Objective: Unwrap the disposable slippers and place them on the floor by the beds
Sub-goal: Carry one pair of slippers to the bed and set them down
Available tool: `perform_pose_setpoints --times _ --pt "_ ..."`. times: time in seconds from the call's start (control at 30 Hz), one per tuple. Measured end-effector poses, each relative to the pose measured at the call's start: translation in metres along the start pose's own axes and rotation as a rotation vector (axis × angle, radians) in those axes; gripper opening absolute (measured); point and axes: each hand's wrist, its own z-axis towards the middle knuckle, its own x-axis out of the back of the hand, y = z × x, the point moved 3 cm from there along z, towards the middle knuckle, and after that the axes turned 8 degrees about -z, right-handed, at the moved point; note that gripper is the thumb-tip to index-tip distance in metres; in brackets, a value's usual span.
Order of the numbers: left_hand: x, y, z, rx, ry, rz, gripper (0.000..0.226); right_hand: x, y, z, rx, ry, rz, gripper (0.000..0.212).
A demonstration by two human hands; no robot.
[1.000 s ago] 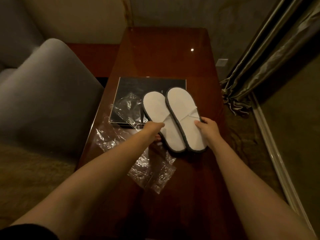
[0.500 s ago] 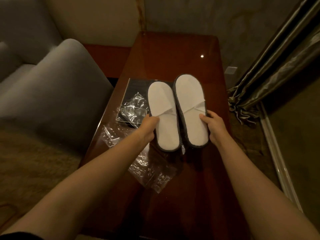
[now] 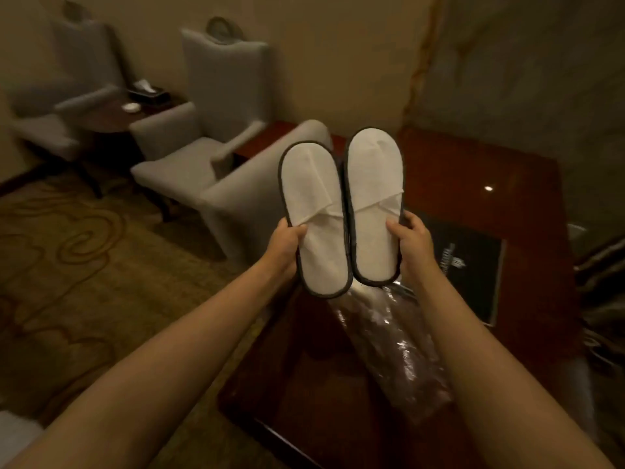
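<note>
Two white disposable slippers with dark edging are held side by side in the air, toes pointing away from me. My left hand [image 3: 285, 243] grips the outer edge of the left slipper [image 3: 316, 211], thumb on top. My right hand [image 3: 411, 240] grips the outer edge of the right slipper [image 3: 373, 198] the same way. Both slippers are out of their wrappers. Crumpled clear plastic wrapping [image 3: 389, 336] lies on the dark red wooden table [image 3: 449, 170] below my hands.
A black folder [image 3: 470, 265] lies on the table at the right. Grey armchairs [image 3: 189, 157] stand to the left around a small side table [image 3: 111, 116] with a tissue box. Patterned carpet [image 3: 67, 258] covers the floor at the left. Curtains hang at the far right.
Both hands have lifted the slippers up off the table and swung them left. My view has turned left, so the armchairs and carpet now show.
</note>
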Motion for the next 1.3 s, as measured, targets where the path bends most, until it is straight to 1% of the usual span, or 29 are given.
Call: perform_pose_setpoints --times 0.1,0.2,0.33,0.43,0.6,0.73,0.87,1.0,1.1,1.3 --pt "0.065 0.042 0.001 -0.056 0.049 -0.040 0.045 -0.077 -0.009 -0.011 0.021 -0.081 0.005 0.044" --pt "0.136 0.078 0.004 -0.076 0.114 -0.107 0.043 -0.158 -0.014 -0.023 0.045 -0.155 0.007 0.044" --pt "0.236 0.118 0.007 -0.154 0.279 -0.096 0.049 -0.268 -0.014 -0.039 0.047 -0.244 -0.010 0.043" --pt "0.303 0.145 0.004 -0.216 0.394 -0.064 0.045 -0.345 -0.010 -0.053 0.031 -0.343 -0.022 0.042" --pt "0.397 0.175 0.001 -0.226 0.558 -0.077 0.052 -0.450 0.002 -0.073 -0.003 -0.454 -0.078 0.044" --pt "0.445 0.187 0.015 -0.243 0.635 -0.117 0.051 -0.511 0.005 -0.071 -0.014 -0.504 -0.114 0.050" --pt "0.481 0.190 0.049 -0.210 0.695 -0.147 0.051 -0.557 0.008 -0.050 -0.010 -0.546 -0.168 0.049" --pt "0.512 0.196 0.093 -0.189 0.740 -0.181 0.049 -0.605 0.013 -0.017 -0.053 -0.589 -0.217 0.049" --pt "0.535 0.207 0.131 -0.171 0.735 -0.198 0.049 -0.645 0.017 0.011 -0.060 -0.614 -0.228 0.046" --pt "0.583 0.243 0.198 -0.166 0.787 -0.212 0.042 -0.739 0.017 0.063 -0.077 -0.666 -0.274 0.044"
